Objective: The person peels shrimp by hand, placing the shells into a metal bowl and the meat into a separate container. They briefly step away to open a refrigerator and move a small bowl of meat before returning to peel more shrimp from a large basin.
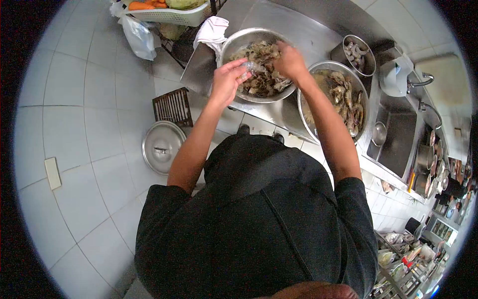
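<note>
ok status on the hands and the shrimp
Left hand pinching a shrimp over the steel bowl. Right hand down in its pile, grip unclear. Second bowl alongside, nothing blocking.

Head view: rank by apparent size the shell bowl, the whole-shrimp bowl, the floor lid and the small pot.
1. shell bowl and whole-shrimp bowl: look alike, so not ranked
2. floor lid, though it lies farther from the camera
3. small pot

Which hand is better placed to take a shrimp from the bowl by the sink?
Probably the right hand: it is nearer the shrimp bowl and looks free, while the left hand grips a shrimp over the shell bowl.
</note>
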`<control>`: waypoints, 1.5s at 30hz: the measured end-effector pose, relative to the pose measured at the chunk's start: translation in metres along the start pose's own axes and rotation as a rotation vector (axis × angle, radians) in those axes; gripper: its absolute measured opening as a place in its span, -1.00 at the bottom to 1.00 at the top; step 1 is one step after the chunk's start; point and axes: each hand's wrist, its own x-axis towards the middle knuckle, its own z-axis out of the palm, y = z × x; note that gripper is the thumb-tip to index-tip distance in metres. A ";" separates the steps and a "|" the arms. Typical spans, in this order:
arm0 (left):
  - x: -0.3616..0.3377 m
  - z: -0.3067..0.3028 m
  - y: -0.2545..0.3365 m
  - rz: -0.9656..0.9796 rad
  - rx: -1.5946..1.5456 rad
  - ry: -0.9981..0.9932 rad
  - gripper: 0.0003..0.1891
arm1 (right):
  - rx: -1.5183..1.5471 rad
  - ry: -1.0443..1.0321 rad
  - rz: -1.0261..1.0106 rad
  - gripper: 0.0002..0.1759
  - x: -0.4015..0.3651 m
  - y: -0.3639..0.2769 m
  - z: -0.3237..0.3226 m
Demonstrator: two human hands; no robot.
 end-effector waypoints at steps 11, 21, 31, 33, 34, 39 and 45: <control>0.011 0.003 0.005 -0.183 0.147 -0.134 -0.62 | -0.119 -0.342 -0.247 -0.71 -0.019 -0.048 0.011; 0.024 0.007 -0.003 -0.249 0.173 -0.242 -0.71 | -0.036 -0.249 -0.100 -0.76 -0.030 -0.037 0.017; 0.010 0.017 0.000 -0.070 0.317 -0.203 -0.50 | 0.062 -0.004 -0.055 -0.78 0.000 -0.017 0.010; 0.004 0.012 -0.002 -0.069 0.285 -0.194 -0.51 | 0.074 0.056 -0.013 -0.77 0.008 -0.013 0.011; 0.002 0.010 -0.004 -0.060 0.273 -0.177 -0.51 | 0.080 0.089 0.009 -0.77 0.010 -0.011 0.012; -0.006 0.011 -0.003 -0.027 0.259 -0.108 -0.53 | 0.007 0.100 0.020 -0.75 0.017 -0.016 0.024; -0.001 -0.008 0.001 -0.036 0.309 -0.020 -0.55 | 0.141 0.190 0.133 -0.72 0.031 -0.002 0.015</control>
